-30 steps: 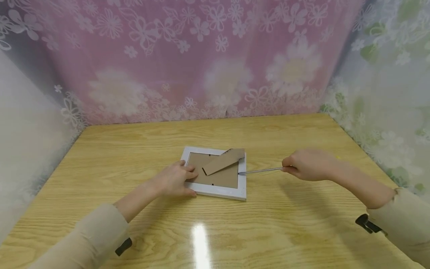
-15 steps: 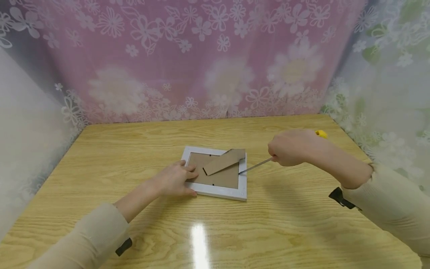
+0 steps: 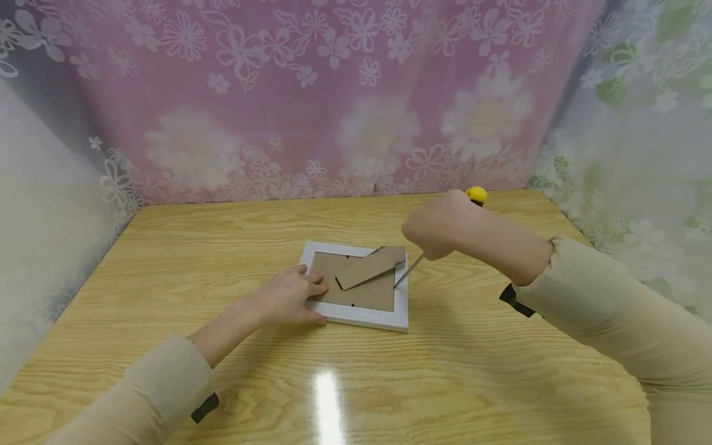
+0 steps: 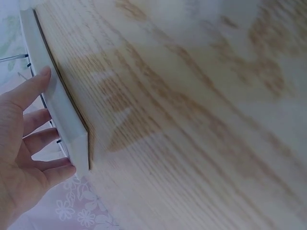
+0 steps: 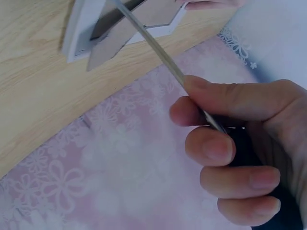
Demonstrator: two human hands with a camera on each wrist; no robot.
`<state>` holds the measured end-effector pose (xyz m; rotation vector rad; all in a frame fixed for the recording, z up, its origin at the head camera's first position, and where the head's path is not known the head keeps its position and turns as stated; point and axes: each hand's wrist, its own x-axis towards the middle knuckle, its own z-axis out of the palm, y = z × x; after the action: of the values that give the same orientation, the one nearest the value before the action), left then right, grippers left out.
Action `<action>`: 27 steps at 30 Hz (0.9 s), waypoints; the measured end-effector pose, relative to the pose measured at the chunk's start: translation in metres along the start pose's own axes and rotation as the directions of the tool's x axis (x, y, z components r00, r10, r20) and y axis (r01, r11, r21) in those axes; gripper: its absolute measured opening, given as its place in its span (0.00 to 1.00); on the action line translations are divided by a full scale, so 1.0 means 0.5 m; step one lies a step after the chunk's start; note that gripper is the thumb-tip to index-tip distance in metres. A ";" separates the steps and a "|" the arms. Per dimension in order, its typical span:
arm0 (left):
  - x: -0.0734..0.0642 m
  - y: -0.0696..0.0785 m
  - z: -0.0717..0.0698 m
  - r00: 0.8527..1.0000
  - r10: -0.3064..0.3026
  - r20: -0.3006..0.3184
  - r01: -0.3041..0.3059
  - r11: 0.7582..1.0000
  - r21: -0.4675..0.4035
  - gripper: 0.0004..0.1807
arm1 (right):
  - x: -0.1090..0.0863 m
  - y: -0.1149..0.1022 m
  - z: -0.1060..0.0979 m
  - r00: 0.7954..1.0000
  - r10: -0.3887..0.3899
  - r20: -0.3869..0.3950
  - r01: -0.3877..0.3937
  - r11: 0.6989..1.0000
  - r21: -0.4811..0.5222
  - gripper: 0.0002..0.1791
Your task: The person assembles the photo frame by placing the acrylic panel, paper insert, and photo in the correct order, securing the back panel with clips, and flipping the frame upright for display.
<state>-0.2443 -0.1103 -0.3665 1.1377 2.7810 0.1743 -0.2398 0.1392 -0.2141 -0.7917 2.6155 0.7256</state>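
A white picture frame [image 3: 367,316] lies face down on the table, its brown backing board [image 3: 369,298] showing. The cardboard stand leg [image 3: 369,268] slants across the board, its wide end past the far right corner. My left hand [image 3: 285,298] holds the frame's left end, thumb along the near side and fingers over the board and end. My right hand [image 3: 442,225] grips a screwdriver [image 3: 410,271] by its dark handle, fingers curled round it in the right wrist view. The screwdriver's tip meets the board's right edge, beside the white border. A yellow handle end shows behind the wrist.
The wood-grain table [image 3: 233,377] spreads around the frame. A pink flowered curtain [image 3: 311,111] hangs along its back edge, with pale curtains at both sides. Black straps [image 3: 516,301] hang below the sleeves.
My right hand has risen and swung left, tilting the screwdriver from nearly flat to steep while its tip stays at the board's right edge. The left hand and frame hold still.
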 end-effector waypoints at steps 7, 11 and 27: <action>-0.005 -0.006 0.001 1.000 -0.008 -0.004 0.008 1.000 -0.012 0.36 | 0.041 -0.054 -0.048 1.000 -0.018 0.017 0.021 0.983 -0.184 0.18; -0.006 -0.010 0.003 1.000 -0.018 -0.011 0.018 1.000 -0.017 0.36 | 0.065 -0.091 -0.071 0.997 -0.012 0.080 0.034 0.957 -0.289 0.15; -0.004 -0.010 0.002 0.999 -0.029 0.014 0.030 0.997 -0.071 0.36 | 0.120 -0.196 -0.102 0.944 -0.090 0.316 0.305 0.598 -0.741 0.20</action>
<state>-0.2464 -0.1154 -0.3680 1.0769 2.7548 0.2596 -0.2380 0.0152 -0.2344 -1.0958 1.8531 1.8224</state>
